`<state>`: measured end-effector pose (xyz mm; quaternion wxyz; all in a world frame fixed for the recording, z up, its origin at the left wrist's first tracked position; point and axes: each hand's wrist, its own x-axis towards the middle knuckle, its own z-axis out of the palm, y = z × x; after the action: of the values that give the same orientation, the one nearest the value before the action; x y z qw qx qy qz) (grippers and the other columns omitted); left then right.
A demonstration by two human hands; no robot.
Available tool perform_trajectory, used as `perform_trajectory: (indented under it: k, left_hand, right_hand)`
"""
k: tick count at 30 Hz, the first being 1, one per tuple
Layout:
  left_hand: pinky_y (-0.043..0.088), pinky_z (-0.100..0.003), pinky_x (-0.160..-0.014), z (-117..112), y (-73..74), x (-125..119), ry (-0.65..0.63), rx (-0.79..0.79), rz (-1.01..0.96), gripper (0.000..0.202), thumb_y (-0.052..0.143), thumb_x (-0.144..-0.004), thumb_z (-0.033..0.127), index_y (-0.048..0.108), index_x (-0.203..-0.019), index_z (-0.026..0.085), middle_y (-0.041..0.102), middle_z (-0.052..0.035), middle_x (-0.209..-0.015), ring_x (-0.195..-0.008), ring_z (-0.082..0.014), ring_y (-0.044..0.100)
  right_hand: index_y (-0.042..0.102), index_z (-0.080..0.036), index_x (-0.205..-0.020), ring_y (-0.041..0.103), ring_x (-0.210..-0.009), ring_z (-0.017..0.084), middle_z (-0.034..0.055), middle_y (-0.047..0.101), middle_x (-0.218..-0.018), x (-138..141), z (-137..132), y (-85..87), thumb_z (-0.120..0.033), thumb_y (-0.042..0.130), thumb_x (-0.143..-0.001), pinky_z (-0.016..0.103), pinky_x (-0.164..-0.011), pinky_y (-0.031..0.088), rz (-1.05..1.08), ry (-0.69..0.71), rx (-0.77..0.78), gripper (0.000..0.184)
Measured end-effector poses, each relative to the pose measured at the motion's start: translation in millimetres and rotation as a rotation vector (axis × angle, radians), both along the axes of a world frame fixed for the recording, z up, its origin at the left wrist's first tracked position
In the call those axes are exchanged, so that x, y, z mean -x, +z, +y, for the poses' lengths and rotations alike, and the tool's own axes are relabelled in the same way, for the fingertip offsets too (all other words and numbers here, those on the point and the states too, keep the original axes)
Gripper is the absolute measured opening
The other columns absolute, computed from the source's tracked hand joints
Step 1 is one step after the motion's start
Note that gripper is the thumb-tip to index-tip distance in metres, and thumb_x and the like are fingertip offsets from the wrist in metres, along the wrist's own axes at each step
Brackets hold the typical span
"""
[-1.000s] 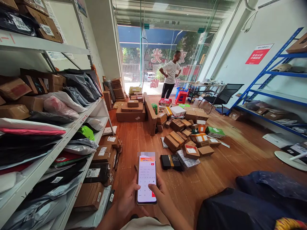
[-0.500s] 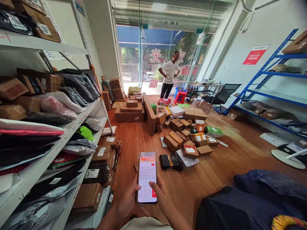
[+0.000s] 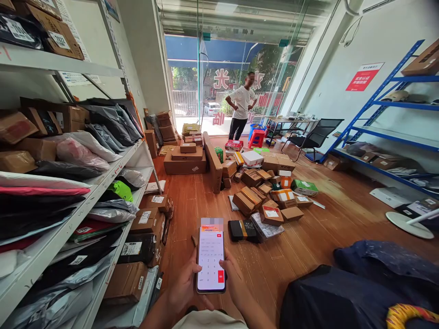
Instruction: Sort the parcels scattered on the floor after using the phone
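Note:
A smartphone (image 3: pixel 211 260) is held upright in front of me, its lit screen showing a number keypad with a red key at the lower right. My left hand (image 3: pixel 188 278) grips its left edge, the thumb lying at the keypad's left side. Round the right edge closes my right hand (image 3: pixel 232 276), with its thumb at the screen's right border. The fingers behind the phone are mostly hidden. Beyond it on the wooden floor lies a black parcel (image 3: pixel 243 231) with a tan tape band, beside a grey plastic-wrapped parcel (image 3: pixel 266 227).
White shelves (image 3: pixel 103 178) full of bagged and boxed parcels stand close on my left. Cardboard boxes (image 3: pixel 252 201) are heaped ahead. A person (image 3: pixel 242 107) stands by the glass front. Blue shelves (image 3: pixel 394 137) and dark blue sacks (image 3: pixel 343 297) are on the right.
My right thumb has moved right, from over the keypad to the phone's right edge. My left hand keeps its hold. The view has shifted very slightly.

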<state>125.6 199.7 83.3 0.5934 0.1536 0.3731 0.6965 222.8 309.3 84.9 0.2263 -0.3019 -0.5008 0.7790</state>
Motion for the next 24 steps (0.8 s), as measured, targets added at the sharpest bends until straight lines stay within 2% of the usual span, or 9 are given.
perform_trajectory:
  k: [4,9,14,19,24]
  left_hand:
    - [0.055,-0.031,-0.040,-0.2,0.8,0.4,-0.009,-0.023,-0.021,0.069,0.043,-0.077,0.026,0.023,-0.143,0.028,0.057,-0.0155,-0.121,-0.094,-0.0321,0.061]
    - [0.056,-0.029,-0.047,1.7,2.4,-1.7,0.037,-0.017,-0.051,0.066,0.051,-0.077,0.026,0.033,-0.140,0.026,0.062,-0.0140,-0.116,-0.096,-0.0308,0.062]
    - [0.048,-0.023,-0.042,4.7,9.8,-4.8,0.120,0.117,-0.001,0.072,0.052,-0.083,0.030,0.017,-0.146,0.026,0.062,-0.0152,-0.118,-0.097,-0.0308,0.062]
    - [0.046,-0.022,-0.038,4.0,6.7,-2.6,0.032,-0.007,-0.043,0.079,0.049,-0.079,0.033,0.010,-0.147,0.024,0.060,-0.0156,-0.123,-0.103,-0.0336,0.060]
    - [0.047,-0.025,-0.038,2.8,11.5,-1.9,0.037,0.052,0.022,0.079,0.040,-0.079,0.029,0.002,-0.147,0.019,0.055,-0.0183,-0.127,-0.109,-0.0359,0.056]
  right_hand:
    - [0.061,-0.017,-0.102,0.065,-0.089,0.030,0.0097,0.071,-0.099,0.6,-0.5,3.4,-0.045,0.070,-0.054,0.042,-0.078,0.051,-0.007,0.007,0.084,0.057]
    - [0.063,-0.019,-0.103,0.064,-0.091,0.029,0.0089,0.071,-0.099,2.5,-3.8,12.3,-0.046,0.074,-0.056,0.043,-0.083,0.050,0.048,0.059,-0.029,0.056]
    - [0.062,-0.019,-0.103,0.064,-0.091,0.029,0.0089,0.070,-0.100,3.9,-4.1,8.6,-0.046,0.076,-0.054,0.046,-0.085,0.050,0.044,0.044,0.003,0.058]
    - [0.061,-0.019,-0.100,0.064,-0.096,0.032,0.0106,0.070,-0.103,5.1,-4.0,5.0,-0.054,0.080,-0.049,0.048,-0.088,0.049,0.022,0.018,0.021,0.065]
    - [0.061,-0.019,-0.102,0.062,-0.099,0.032,0.0097,0.070,-0.103,4.0,-4.4,5.8,-0.050,0.080,-0.051,0.049,-0.091,0.047,0.039,0.033,-0.001,0.063]
